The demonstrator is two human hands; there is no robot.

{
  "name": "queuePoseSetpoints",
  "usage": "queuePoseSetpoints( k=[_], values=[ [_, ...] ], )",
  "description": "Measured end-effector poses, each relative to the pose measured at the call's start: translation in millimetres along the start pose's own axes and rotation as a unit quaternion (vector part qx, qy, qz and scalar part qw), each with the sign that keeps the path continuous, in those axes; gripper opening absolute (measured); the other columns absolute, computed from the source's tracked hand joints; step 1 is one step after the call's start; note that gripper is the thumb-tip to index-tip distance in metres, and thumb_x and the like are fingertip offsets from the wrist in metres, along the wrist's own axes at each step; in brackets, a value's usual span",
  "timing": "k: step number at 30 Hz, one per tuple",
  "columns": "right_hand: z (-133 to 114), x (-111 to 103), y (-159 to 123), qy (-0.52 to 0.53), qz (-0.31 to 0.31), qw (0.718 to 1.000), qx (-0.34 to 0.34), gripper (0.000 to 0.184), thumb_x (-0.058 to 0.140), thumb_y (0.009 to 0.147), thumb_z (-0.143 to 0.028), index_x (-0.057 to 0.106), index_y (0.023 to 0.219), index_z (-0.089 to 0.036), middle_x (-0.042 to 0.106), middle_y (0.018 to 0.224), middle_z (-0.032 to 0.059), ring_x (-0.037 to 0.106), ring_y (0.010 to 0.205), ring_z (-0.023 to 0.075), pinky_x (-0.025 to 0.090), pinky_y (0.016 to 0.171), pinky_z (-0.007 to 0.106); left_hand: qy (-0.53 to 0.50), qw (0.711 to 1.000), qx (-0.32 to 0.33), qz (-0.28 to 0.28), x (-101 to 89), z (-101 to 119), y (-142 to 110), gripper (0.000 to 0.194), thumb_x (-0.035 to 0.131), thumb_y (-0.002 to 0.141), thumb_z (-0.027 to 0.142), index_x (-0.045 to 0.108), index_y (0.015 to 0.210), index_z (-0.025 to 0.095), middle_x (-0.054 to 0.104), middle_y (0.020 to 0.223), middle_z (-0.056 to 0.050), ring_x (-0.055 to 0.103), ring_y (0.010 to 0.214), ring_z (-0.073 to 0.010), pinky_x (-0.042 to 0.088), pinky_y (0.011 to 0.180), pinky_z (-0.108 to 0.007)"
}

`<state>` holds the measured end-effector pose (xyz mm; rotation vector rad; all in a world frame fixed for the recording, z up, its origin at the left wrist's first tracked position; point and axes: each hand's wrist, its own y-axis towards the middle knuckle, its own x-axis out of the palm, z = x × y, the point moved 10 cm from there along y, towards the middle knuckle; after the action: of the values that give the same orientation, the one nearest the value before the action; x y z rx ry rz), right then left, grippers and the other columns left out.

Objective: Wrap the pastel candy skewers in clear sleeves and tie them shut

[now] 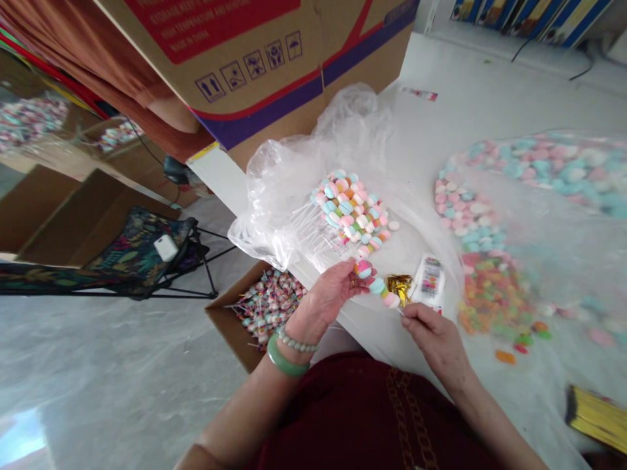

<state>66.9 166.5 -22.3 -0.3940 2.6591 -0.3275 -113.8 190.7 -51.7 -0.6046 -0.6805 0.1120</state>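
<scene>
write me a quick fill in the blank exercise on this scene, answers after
1. The green bangle circles the person's ____ wrist.
2. The candy skewer has its stick end pinched in the person's ____ hand.
3. The metallic bundle beside the skewer is ____ in colour.
4. The large printed box shows ____ square symbols.

Missing words: left; right; gold; five.

1. Floor (122,365): grey, marble-patterned, glossy; a bright bluish-white reflection (22,438) at lower left.
2. Desk (441,75): white top, running diagonally.
3. Large carton (337,46): brown, with red and purple-blue print and handling symbols, at the far side.
4. Folding seat (132,238): dark leaf-patterned fabric, thin black legs.
5. Open cardboard boxes (88,209): brown, left, behind the seat.
6. Blue-and-white items (533,23): in a row, upper right.
</scene>
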Motion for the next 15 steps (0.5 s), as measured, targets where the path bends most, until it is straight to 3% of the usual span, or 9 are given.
queuePoseSetpoints(
  k=[3, 6, 10, 15],
  values=[
    [24.2, 27.9, -0.6, 0.187, -0.067, 0.967, 0.158, 0.021, 0.061, 0.074, -0.039, 0.054, 0.067, -0.02, 0.041, 0.047, -0.0072, 0.03, 0.037, 0.0063, 0.02, 0.036, 0.02, 0.024, 1.0, 0.007, -0.019, 7.7, -5.4, -0.7, 0.032, 0.062, 0.081, 0.042, 0.067, 0.084, 0.011, 0.068, 0.084, -0.009, 0.063, 0.072, -0.0168, 0.049, 0.068, -0.028],
    [25.2, 49.6, -0.4, 0.3, -0.099, 0.922, 0.224, 0.027, 0.069, 0.065, -0.041, 0.055, 0.07, -0.018, 0.054, 0.056, -0.0049, 0.023, 0.032, 0.0019, 0.008, 0.033, 0.019, 0.035, 0.999, 0.002, -0.018, 12.9, -12.8, -0.3, 0.033, 0.063, 0.08, 0.044, 0.067, 0.087, 0.012, 0.067, 0.085, -0.008, 0.062, 0.072, -0.0151, 0.048, 0.067, -0.026],
    [14.0, 52.2, 7.7, 0.323, -0.084, 0.921, 0.203, 0.027, 0.072, 0.062, -0.038, 0.056, 0.07, -0.017, 0.055, 0.057, -0.0045, 0.026, 0.033, 0.001, 0.009, 0.034, 0.018, 0.03, 0.999, -0.009, -0.01, 12.4, -15.2, 2.4, 0.03, 0.067, 0.078, 0.041, 0.067, 0.088, 0.013, 0.067, 0.086, -0.006, 0.061, 0.071, -0.0134, 0.048, 0.065, -0.025],
    [10.1, 47.7, 10.9, 0.306, -0.057, 0.934, 0.177, 0.024, 0.068, 0.064, -0.037, 0.054, 0.067, -0.018, 0.051, 0.055, -0.006, 0.027, 0.034, 0.0017, 0.01, 0.035, 0.018, 0.026, 0.996, 0.087, -0.014, 8.7, 21.8, -1.2, 0.037, 0.077, 0.067, 0.014, 0.067, 0.102, 0.016, 0.069, 0.096, -0.005, 0.064, 0.082, -0.0142, 0.05, 0.078, -0.026]
  ],
)
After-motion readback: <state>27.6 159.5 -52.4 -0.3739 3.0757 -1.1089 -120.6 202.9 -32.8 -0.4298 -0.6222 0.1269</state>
